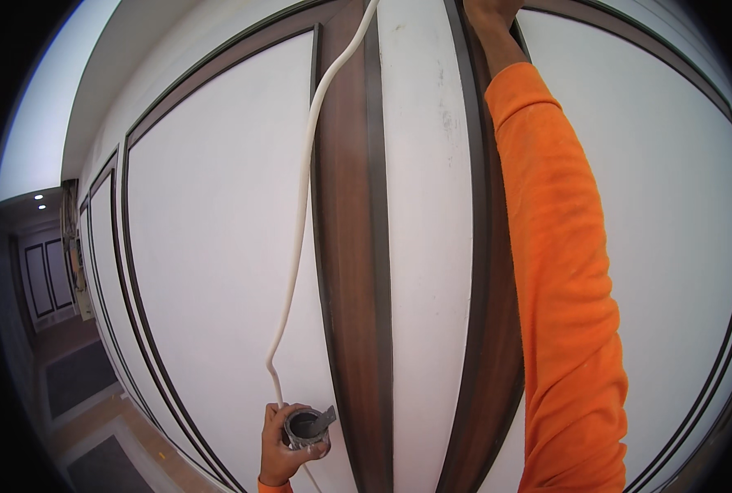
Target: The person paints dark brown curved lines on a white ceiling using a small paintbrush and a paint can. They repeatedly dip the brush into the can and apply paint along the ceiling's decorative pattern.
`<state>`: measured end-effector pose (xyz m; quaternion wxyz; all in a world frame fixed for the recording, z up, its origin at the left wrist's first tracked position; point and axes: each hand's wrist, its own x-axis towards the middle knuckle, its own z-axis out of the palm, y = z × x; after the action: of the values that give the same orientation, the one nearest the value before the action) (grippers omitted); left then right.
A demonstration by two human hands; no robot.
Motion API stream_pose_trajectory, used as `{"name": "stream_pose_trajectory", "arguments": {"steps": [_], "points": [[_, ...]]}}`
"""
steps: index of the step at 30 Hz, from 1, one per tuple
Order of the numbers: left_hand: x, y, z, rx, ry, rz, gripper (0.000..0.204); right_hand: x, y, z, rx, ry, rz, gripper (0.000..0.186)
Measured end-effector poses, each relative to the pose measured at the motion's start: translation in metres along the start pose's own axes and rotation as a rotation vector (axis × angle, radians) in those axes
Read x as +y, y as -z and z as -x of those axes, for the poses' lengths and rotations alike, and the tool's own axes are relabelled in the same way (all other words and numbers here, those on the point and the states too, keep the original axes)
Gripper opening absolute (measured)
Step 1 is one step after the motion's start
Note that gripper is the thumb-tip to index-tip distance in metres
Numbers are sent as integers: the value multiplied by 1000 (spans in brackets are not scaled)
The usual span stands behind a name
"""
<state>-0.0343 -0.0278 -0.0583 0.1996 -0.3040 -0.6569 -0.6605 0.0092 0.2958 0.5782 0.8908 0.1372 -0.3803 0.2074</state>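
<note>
At the bottom, my left hand [282, 448] is wrapped round a small round pot [302, 417]. The pot is dark inside and smeared with grey on the outside. A flat grey strip, perhaps a scraper blade [323, 421], leans out over its rim. My right arm, in an orange sleeve [559, 246], reaches up along the wall. My right hand [492, 12] is at the dark wooden trim [485, 287] by the top edge, its fingers cut off by the frame. Whether it holds anything is hidden.
A white cable [302, 197] hangs down the wall, passing behind my left hand. Brown wooden strips [354, 246] with dark edging divide white wall panels [226, 222]; the middle white strip [428, 205] has grey smudges. Far left, a corridor floor has dark rectangles [78, 378].
</note>
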Motion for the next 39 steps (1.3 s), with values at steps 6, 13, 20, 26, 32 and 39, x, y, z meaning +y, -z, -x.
{"name": "stream_pose_trajectory", "arguments": {"steps": [6,13,20,26,32,39], "points": [[0,2,3,19,14,23,67,-8,8,12,-88,-76,-59,31],[1,1,1,2,13,31,67,-8,5,6,-57,-78,-8,32],[-1,2,0,-4,5,26,68,-5,5,5,-50,-59,-27,32],[-6,5,1,-3,10,-9,68,-2,9,13,-33,-71,-40,30],[-1,3,1,0,25,14,68,-8,12,12,-87,-112,-96,30],[-2,3,1,-1,-1,23,67,-10,15,17,-83,-73,-2,28]]}}
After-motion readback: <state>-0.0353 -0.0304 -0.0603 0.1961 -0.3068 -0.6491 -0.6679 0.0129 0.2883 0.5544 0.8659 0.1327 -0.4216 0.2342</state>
